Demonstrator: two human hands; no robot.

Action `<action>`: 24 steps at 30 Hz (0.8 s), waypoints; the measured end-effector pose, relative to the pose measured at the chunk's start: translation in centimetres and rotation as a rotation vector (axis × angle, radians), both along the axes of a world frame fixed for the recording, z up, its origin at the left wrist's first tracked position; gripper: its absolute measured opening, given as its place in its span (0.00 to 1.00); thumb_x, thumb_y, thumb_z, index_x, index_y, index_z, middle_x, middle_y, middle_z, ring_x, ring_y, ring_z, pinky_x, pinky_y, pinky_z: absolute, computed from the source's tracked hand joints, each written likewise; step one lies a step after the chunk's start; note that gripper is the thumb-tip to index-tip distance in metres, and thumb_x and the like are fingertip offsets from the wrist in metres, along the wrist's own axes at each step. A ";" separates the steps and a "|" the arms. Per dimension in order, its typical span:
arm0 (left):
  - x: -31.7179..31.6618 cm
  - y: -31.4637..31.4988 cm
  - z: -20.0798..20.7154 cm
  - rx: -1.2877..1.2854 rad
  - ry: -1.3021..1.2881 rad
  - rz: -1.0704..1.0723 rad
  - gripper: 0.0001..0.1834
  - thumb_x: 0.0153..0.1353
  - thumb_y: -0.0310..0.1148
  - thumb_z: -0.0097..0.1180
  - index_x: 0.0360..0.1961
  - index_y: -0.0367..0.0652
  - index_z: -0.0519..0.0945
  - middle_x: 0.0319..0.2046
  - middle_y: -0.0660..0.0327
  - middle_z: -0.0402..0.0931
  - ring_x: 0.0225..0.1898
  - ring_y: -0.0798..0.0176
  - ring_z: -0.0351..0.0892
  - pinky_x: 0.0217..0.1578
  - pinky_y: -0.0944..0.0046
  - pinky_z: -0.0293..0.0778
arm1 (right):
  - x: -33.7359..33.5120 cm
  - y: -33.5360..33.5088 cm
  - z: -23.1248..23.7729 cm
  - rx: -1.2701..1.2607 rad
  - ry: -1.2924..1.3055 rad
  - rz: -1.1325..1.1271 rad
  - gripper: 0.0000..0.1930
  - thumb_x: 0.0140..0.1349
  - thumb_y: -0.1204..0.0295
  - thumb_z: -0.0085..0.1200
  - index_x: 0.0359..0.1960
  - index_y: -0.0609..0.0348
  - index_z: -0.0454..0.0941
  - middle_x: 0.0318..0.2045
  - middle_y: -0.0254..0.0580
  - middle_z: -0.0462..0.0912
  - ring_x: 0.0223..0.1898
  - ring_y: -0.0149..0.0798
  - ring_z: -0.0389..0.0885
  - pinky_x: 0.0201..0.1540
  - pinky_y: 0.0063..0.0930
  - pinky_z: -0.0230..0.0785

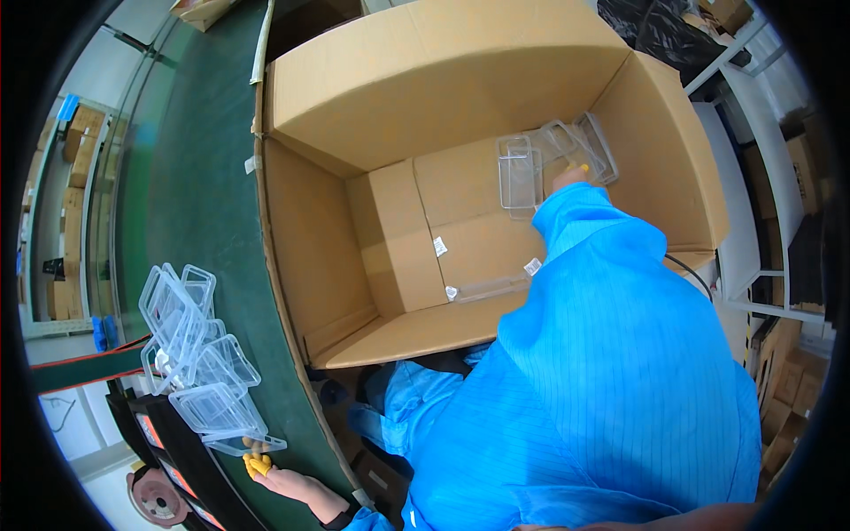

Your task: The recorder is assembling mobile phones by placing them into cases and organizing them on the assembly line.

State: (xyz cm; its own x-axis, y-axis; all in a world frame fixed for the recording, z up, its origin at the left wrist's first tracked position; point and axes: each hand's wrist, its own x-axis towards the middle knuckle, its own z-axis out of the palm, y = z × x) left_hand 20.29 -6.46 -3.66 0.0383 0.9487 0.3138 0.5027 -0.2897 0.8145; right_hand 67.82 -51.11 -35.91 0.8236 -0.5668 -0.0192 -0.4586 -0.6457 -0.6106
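The left hand [288, 485], with yellow finger cots [258, 465] on its fingertips, is at the near end of a loose pile of clear plastic trays [190, 332]; its fingers meet the nearest tray [232, 443], partly seen through the plastic, but whether they are clenched on it I cannot tell. The rest of the pile stretches away beyond those fingertips, trays overlapping at odd angles on the green tabletop [212, 186]. To the right of this hand stands a large open cardboard box [381, 155]. The right hand [569, 177] reaches down inside it, mostly hidden by the blue sleeve [611, 292], a yellow cot showing on one finger; its grip cannot be made out. Just left of that hand lies a clear rectangular tray [519, 177], and just beyond and to its right more clear trays [595, 146] lean near the box's corner. Well back toward the wearer from the right hand, small white labels [440, 247] dot the box bottom.
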 end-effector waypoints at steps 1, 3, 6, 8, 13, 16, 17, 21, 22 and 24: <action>-0.3 0.3 -0.2 0.006 -0.006 -0.035 0.25 0.52 0.28 0.28 0.52 0.30 0.61 0.48 0.49 0.64 0.50 0.56 0.65 0.50 0.64 0.59 | 0.2 -0.4 0.1 0.036 -0.022 -0.082 0.18 0.53 0.61 0.46 0.37 0.65 0.72 0.29 0.45 0.77 0.32 0.42 0.76 0.33 0.34 0.68; -0.6 0.3 -0.2 0.011 -0.013 -0.068 0.25 0.50 0.26 0.27 0.52 0.30 0.61 0.49 0.49 0.63 0.51 0.55 0.65 0.52 0.64 0.59 | 0.6 -1.4 0.3 0.123 -0.070 -0.206 0.19 0.53 0.60 0.47 0.37 0.65 0.72 0.29 0.45 0.77 0.31 0.42 0.76 0.33 0.34 0.68; -0.5 0.1 0.0 -0.004 -0.026 -0.066 0.26 0.49 0.25 0.26 0.52 0.29 0.61 0.49 0.48 0.63 0.50 0.54 0.65 0.52 0.64 0.59 | 1.9 -2.8 0.6 0.317 -0.093 -0.215 0.19 0.52 0.59 0.48 0.37 0.64 0.72 0.29 0.44 0.77 0.31 0.42 0.76 0.33 0.34 0.68; -1.1 0.8 -0.5 0.024 0.011 -0.102 0.24 0.55 0.30 0.27 0.52 0.30 0.60 0.48 0.49 0.65 0.49 0.56 0.66 0.49 0.64 0.61 | 3.3 -3.3 0.3 0.511 -0.045 -0.086 0.20 0.52 0.58 0.49 0.37 0.64 0.72 0.29 0.44 0.77 0.31 0.42 0.76 0.33 0.33 0.68; -1.5 1.2 -1.0 0.028 -0.016 -0.064 0.24 0.54 0.30 0.27 0.52 0.30 0.60 0.47 0.49 0.65 0.49 0.56 0.66 0.49 0.64 0.61 | 2.1 2.0 2.8 0.317 0.231 0.140 0.27 0.47 0.53 0.52 0.41 0.64 0.70 0.35 0.48 0.76 0.38 0.45 0.74 0.39 0.34 0.66; -0.8 0.8 -0.8 0.015 -0.044 -0.081 0.24 0.54 0.30 0.27 0.52 0.29 0.61 0.47 0.49 0.65 0.49 0.56 0.66 0.50 0.64 0.61 | -0.2 4.0 3.3 -0.044 0.341 0.022 0.38 0.40 0.45 0.56 0.46 0.65 0.69 0.44 0.56 0.71 0.48 0.49 0.69 0.49 0.34 0.61; -0.6 0.7 -0.6 0.001 -0.057 -0.083 0.24 0.54 0.30 0.28 0.52 0.29 0.61 0.48 0.49 0.65 0.49 0.56 0.66 0.50 0.64 0.60 | -0.3 4.2 3.0 0.028 0.374 0.029 0.43 0.36 0.41 0.57 0.47 0.66 0.68 0.47 0.58 0.68 0.52 0.51 0.65 0.53 0.34 0.57; -0.8 0.5 -0.3 0.022 0.030 -0.024 0.24 0.54 0.30 0.28 0.51 0.29 0.61 0.48 0.49 0.65 0.49 0.56 0.66 0.50 0.64 0.60 | 0.0 6.9 5.9 0.044 0.558 0.148 0.36 0.36 0.46 0.61 0.42 0.62 0.73 0.44 0.50 0.73 0.48 0.45 0.70 0.48 0.33 0.62; -0.8 0.6 -0.3 0.012 0.017 -0.036 0.24 0.54 0.30 0.28 0.51 0.29 0.61 0.48 0.50 0.65 0.49 0.56 0.66 0.50 0.64 0.60 | -0.3 7.5 5.4 0.018 0.489 0.072 0.30 0.39 0.49 0.60 0.38 0.61 0.74 0.34 0.45 0.78 0.38 0.41 0.75 0.40 0.31 0.66; -0.5 0.5 -0.3 0.002 0.005 -0.047 0.24 0.54 0.31 0.29 0.51 0.29 0.62 0.48 0.50 0.65 0.49 0.56 0.66 0.50 0.64 0.60 | 0.0 7.4 3.8 0.075 0.487 0.096 0.28 0.40 0.50 0.60 0.36 0.60 0.75 0.32 0.43 0.77 0.35 0.39 0.74 0.38 0.30 0.66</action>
